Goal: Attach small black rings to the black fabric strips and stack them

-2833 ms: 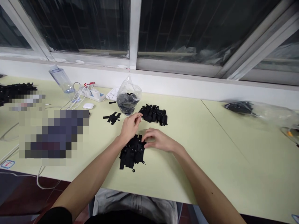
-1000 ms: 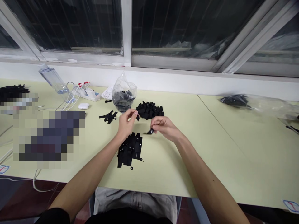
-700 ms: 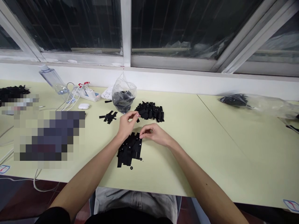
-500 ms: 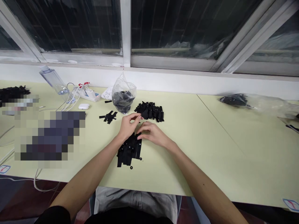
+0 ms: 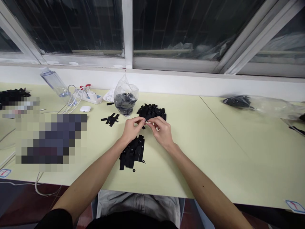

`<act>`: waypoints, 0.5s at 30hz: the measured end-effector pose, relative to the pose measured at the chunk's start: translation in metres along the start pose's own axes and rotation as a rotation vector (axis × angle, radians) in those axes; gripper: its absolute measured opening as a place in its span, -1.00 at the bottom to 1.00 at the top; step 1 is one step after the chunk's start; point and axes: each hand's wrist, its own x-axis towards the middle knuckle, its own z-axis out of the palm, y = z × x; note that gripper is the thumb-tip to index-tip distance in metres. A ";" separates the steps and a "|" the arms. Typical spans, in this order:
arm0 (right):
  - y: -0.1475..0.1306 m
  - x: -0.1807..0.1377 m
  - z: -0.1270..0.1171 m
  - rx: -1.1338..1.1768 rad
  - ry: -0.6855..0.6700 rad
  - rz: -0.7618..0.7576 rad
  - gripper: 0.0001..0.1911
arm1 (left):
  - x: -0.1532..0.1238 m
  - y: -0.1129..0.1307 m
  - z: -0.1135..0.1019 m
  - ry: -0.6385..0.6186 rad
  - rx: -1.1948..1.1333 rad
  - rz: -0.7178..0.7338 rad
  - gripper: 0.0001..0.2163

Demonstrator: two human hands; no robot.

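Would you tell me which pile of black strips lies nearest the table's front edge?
The neat pile just below the left hand; the other piles lie farther back, toward the window.

Black piece (image 5: 145,121) between left hand (image 5: 132,129) and right hand (image 5: 162,131) mostly hidden by fingertips, shape unclear. Near pile (image 5: 132,153) white marks too small to read. Left pixelated patch (image 5: 51,138) unreadable. Far-right plastic bag (image 5: 274,108) cut by edge.
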 end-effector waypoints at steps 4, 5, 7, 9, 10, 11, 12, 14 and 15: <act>0.005 -0.001 0.002 -0.028 0.015 0.036 -0.80 | -0.002 0.001 0.002 -0.032 0.062 0.038 -0.77; 0.006 -0.001 0.001 -0.035 0.014 0.039 -0.80 | -0.002 0.001 0.002 -0.040 0.078 0.046 -0.77; 0.007 0.000 0.000 -0.048 0.008 0.031 -0.81 | -0.002 0.001 0.003 -0.044 0.107 0.058 -0.78; 0.007 0.000 -0.001 -0.054 0.002 0.016 -0.81 | -0.002 0.001 0.003 -0.043 0.131 0.066 -0.79; 0.007 0.000 -0.002 -0.055 0.001 0.008 -0.81 | -0.002 0.001 0.002 -0.045 0.141 0.071 -0.79; 0.007 0.000 -0.002 -0.057 -0.001 0.003 -0.81 | -0.002 0.001 0.002 -0.048 0.152 0.076 -0.79; 0.006 0.000 -0.002 -0.060 -0.006 0.000 -0.81 | -0.002 0.001 0.002 -0.052 0.164 0.082 -0.79; 0.006 -0.001 -0.002 -0.070 -0.022 0.003 -0.81 | -0.002 0.002 0.002 -0.058 0.189 0.096 -0.79; 0.006 -0.001 -0.002 -0.075 -0.031 0.006 -0.81 | -0.003 0.003 0.002 -0.058 0.199 0.103 -0.79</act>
